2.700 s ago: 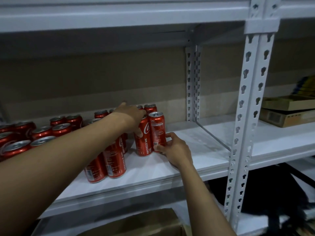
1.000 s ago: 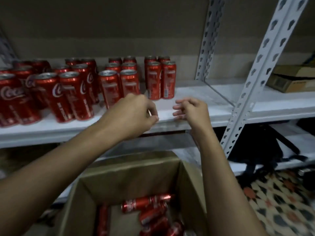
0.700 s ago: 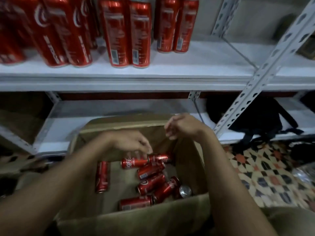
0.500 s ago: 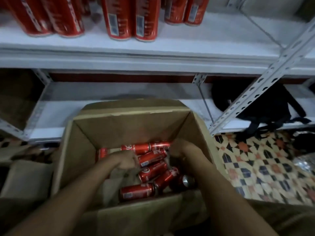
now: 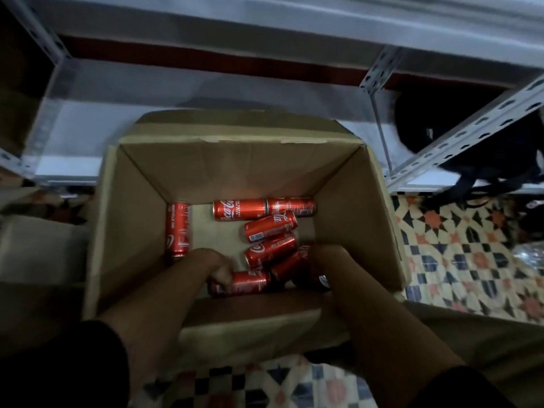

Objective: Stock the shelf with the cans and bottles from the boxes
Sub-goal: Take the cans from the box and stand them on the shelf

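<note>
Both hands are down inside the cardboard box (image 5: 141, 231) in the middle of the frame, among red cans lying on their sides on its floor. The left hand (image 5: 219, 267) sits lower centre with its fingers curled around the left end of the nearest can (image 5: 250, 285), whose long axis runs left to right across the picture, so the grip appears closed on that can and the lift looks set to go straight up from its end. The right hand (image 5: 319, 260) is just right of it, reaching among the cans at the box's lower right corner; a silver can end (image 5: 323, 280) shows beneath it, but the fingers are hidden behind the wrist and the box's shadow, so I cannot tell whether that grip has closed on anything. The other cans lie in the centre of the box with their axes running diagonally or left to right, and one lone can (image 5: 177, 229) lies apart at the left wall, its axis running up and down the frame. The white shelf (image 5: 265, 25) crosses the top of the frame; its stocked surface is out of view. The picture is dim and somewhat blurred.
</note>
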